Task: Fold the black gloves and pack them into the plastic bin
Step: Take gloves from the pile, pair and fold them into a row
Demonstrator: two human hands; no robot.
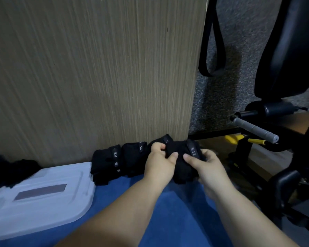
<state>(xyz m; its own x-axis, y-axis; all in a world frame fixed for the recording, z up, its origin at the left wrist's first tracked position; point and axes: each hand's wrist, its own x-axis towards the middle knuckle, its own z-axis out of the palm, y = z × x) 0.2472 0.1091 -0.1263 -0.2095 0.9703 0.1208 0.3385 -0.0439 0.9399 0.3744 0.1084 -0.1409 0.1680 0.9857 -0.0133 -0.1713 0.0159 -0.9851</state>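
Hands: I am watching the left hand (161, 157) and right hand (205, 164) pinching one black fabric glove (179, 149) at the blue mat's (182, 213) far edge.
Risk: I am expecting the fold springing open if either pinch slackens.

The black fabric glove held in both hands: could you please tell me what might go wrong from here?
1. The black fabric glove, pinched by the left hand and right hand, sits at the blue cloth surface's right end; released carelessly, it may slip floorward.
2. Pressing it against the folded black gloves might undo their folds.
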